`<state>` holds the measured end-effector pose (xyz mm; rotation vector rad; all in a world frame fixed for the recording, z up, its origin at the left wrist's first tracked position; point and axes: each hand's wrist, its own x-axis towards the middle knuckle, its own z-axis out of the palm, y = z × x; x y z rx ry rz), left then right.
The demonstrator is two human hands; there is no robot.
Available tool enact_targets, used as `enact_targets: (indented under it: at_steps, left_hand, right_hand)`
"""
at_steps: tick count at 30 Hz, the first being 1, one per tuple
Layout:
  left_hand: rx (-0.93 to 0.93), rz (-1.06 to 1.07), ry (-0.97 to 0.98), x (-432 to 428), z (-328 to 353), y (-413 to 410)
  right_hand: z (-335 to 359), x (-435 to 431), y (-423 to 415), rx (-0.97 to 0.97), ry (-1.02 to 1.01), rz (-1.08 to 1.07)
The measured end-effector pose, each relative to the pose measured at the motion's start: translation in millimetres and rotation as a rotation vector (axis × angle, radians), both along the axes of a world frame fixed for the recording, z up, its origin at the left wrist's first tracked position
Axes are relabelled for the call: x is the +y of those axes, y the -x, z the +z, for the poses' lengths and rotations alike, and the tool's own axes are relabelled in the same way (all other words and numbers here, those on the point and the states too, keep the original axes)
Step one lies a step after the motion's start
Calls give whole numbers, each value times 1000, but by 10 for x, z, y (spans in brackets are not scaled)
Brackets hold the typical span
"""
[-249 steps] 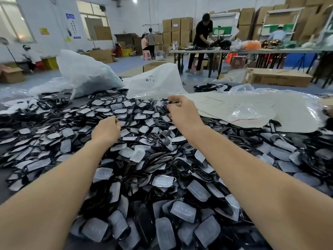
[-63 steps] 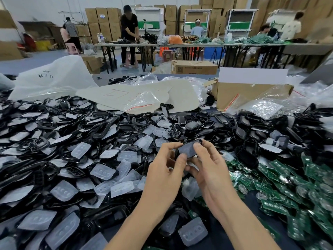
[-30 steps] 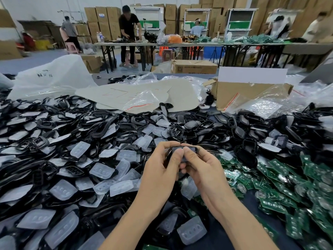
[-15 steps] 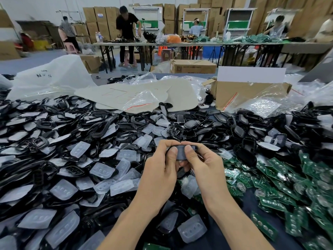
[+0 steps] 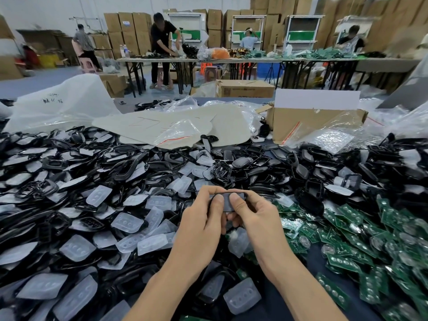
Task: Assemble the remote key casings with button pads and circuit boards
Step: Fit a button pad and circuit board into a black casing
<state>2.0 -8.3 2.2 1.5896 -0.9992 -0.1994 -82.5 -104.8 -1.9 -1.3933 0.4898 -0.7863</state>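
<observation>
Right now I have one black casing [image 5: 228, 201] lifted above the heap in front of me, both thumbs pressing on its face. My left hand [image 5: 201, 221] curls round its left end and my right hand [image 5: 257, 218] round its right end, with the fingers tucked underneath, so both are closed on the same piece. My thumbs cover most of it, so I cannot tell whether a pad is fully seated inside.

If one thumb pushes harder than the other, I think the insert could tilt and ride over the rim. Squeeze too hard and the thin frame may flex or spring out of my pinch. It would then drop among the loose casings [image 5: 266, 165] and be lost among its look-alikes.

Room is tight. Translucent button pads [image 5: 126, 222] lie overlapping to my left, and green circuit boards [image 5: 361, 239] lie heaped to my right, near that wrist. Bare bench [image 5: 291, 304] shows only as a narrow dark strip between my right forearm and the boards. A careless reach to the right could sweep boards aside. The near edge of the bench is out of view. The cardboard box [image 5: 310, 121] stands well apart, at the far side.
</observation>
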Motion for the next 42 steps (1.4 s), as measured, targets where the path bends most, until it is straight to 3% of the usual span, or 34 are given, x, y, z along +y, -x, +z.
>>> enact_targets:
  at_steps: [13, 22, 35, 42]
  left_hand:
    - [123, -44, 17, -14, 27, -24]
    - [4, -52, -43, -24, 1, -82]
    - [-103, -55, -93, -8, -51, -88]
    - [20, -32, 7, -23, 0, -74]
  right_hand:
    - [8, -24, -7, -69, -182, 106]
    - [-10, -32, -4, -24, 0, 15]
    - [-7, -28, 12, -16, 61, 17]
    - [-37, -60, -17, -81, 17, 101]
